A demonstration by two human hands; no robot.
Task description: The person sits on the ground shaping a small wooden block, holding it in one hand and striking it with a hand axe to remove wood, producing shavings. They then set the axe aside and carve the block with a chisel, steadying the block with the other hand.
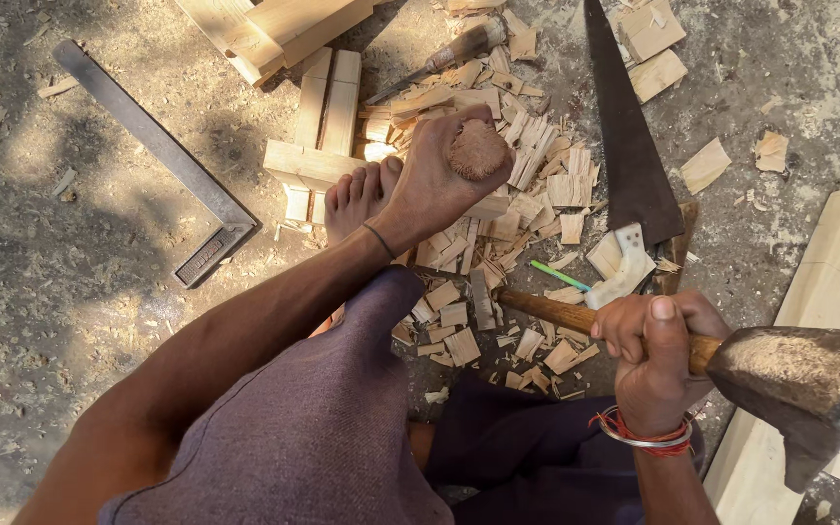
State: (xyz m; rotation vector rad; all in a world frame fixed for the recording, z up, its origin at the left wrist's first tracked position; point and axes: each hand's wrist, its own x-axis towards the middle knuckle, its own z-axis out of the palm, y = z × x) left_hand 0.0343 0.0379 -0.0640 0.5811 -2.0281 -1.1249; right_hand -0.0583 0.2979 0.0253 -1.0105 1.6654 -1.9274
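The ground around the left hand point(435, 180) is crowded: wood chips point(498, 243) are heaped beneath and to its right, a bare foot point(357, 194) lies just beside it, and wooden blocks point(321, 126) are stacked beyond. Passage to the right is blocked by the saw point(629, 146) lying flat and by the hammer point(789, 374) held across in the right hand point(655, 355). Open dusty ground is left at far left, bounded by the steel square point(162, 160).
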